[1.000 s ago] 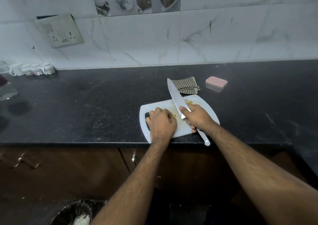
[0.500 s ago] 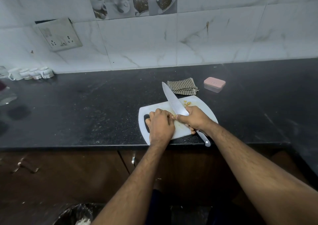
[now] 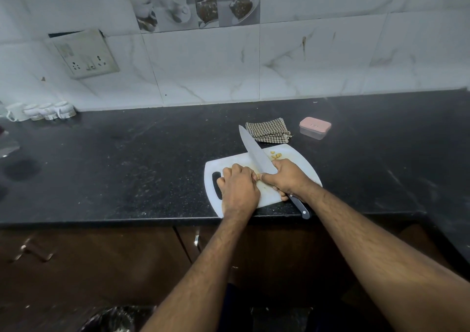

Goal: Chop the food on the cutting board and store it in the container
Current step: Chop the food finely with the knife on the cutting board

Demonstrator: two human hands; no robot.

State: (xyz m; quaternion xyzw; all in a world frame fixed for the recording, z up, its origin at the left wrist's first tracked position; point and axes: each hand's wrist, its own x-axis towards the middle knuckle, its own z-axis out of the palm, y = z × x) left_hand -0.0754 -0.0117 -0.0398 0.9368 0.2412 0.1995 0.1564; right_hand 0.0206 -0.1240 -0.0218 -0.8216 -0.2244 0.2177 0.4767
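Note:
A white cutting board [image 3: 301, 162] lies at the front edge of the black counter. My right hand [image 3: 288, 178] grips the black handle of a large chef's knife [image 3: 255, 153], whose blade slants up and to the left over the board. My left hand [image 3: 239, 188] rests on the board with fingers curled, knuckles against the blade; the food under them is hidden. A few small yellowish chopped pieces [image 3: 276, 155] lie near the board's far edge. A small clear container with a pink lid [image 3: 314, 127] stands shut behind the board to the right.
A folded checked cloth [image 3: 269, 130] lies just behind the board. White cups [image 3: 40, 111] stand at the far left by the tiled wall. A wall socket [image 3: 85, 54] hangs loose above them. A bin with a black bag [image 3: 112, 319] stands on the floor.
The knife blade has come down and shifted left, closer to my left knuckles. My two hands have drawn together on the board.

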